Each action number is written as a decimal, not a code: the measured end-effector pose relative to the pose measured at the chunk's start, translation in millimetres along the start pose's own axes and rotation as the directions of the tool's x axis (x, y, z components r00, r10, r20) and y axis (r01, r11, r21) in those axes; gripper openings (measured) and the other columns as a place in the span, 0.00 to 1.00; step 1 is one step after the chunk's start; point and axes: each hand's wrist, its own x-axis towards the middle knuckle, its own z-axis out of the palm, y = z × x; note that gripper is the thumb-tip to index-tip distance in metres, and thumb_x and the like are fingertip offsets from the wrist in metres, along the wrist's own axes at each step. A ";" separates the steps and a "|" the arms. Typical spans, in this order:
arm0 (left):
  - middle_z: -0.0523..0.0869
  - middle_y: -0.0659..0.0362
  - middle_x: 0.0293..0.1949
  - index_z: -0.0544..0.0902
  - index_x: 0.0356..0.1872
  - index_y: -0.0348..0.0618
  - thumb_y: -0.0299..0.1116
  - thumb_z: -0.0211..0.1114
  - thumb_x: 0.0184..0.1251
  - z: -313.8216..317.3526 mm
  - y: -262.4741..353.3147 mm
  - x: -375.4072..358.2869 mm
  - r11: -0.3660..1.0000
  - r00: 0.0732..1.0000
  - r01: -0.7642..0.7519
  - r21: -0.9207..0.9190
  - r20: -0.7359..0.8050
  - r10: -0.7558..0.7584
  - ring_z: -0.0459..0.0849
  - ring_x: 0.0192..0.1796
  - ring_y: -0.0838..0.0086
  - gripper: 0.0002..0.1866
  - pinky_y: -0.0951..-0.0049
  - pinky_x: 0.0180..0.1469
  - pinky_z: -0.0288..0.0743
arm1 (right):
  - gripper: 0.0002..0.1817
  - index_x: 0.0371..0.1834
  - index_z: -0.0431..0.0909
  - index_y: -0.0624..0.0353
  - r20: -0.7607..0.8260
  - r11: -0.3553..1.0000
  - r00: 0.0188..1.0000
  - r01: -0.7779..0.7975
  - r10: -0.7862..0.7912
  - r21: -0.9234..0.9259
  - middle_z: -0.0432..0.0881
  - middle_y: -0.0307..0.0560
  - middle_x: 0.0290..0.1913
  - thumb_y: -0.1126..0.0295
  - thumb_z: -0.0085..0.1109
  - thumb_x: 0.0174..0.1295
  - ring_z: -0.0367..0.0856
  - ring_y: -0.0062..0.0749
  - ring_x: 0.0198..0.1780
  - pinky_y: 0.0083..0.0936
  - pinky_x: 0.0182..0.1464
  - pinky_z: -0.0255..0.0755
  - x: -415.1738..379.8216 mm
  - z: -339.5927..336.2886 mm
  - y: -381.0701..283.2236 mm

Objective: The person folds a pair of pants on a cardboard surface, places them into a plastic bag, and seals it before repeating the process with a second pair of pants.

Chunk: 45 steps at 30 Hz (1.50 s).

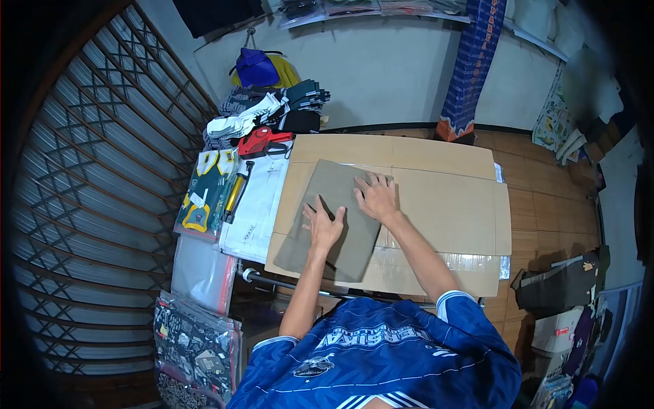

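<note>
Cardboard-covered table mid-frame, red tool and bagged green-yellow garment at left, left hand spread over folded cloth, right hand open on it.

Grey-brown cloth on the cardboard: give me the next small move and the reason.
I'd probably turn the cloth slightly to square it with the cardboard: it lies flat but aslant, and the left hand and right hand are spread over it.

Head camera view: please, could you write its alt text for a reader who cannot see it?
The left hand and right hand spread over a flat grey-brown cloth on cardboard; to the left lie a red tool and piled clothes.
</note>
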 end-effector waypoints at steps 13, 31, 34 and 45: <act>0.54 0.25 0.78 0.62 0.82 0.53 0.74 0.68 0.57 46.3 44.3 61.6 0.896 0.937 -0.324 0.304 -0.025 0.348 0.49 0.82 0.28 0.57 0.22 0.77 0.37 | 0.19 0.55 0.85 0.62 -0.002 0.826 0.986 -0.140 0.168 0.546 0.87 0.60 0.53 0.62 0.64 0.67 0.82 0.56 0.58 0.46 0.61 0.75 -125.0 -50.9 27.0; 0.55 0.30 0.80 0.64 0.81 0.56 0.76 0.69 0.53 50.5 50.9 63.7 0.847 0.902 -0.414 0.332 0.025 0.431 0.50 0.84 0.36 0.57 0.30 0.81 0.38 | 0.17 0.54 0.84 0.57 -0.320 0.912 0.856 -0.360 0.406 0.195 0.80 0.43 0.68 0.70 0.66 0.62 0.71 0.44 0.70 0.46 0.72 0.58 -175.2 -61.6 119.5; 0.55 0.30 0.80 0.65 0.81 0.56 0.77 0.69 0.53 51.0 52.9 67.0 0.844 0.898 -0.424 0.328 0.030 0.439 0.50 0.84 0.37 0.57 0.30 0.81 0.38 | 0.17 0.54 0.84 0.57 -0.325 0.917 0.859 -0.354 0.397 0.184 0.80 0.43 0.68 0.70 0.66 0.62 0.71 0.44 0.70 0.46 0.72 0.58 -174.5 -61.0 119.5; 0.62 0.33 0.78 0.72 0.76 0.48 0.63 0.75 0.58 40.9 36.9 64.9 0.877 0.882 -0.469 0.109 -0.005 0.472 0.57 0.81 0.41 0.48 0.41 0.81 0.50 | 0.17 0.55 0.84 0.56 -0.314 0.900 0.844 -0.419 0.435 0.119 0.79 0.42 0.68 0.66 0.67 0.63 0.71 0.45 0.70 0.49 0.71 0.58 -167.8 -56.3 114.1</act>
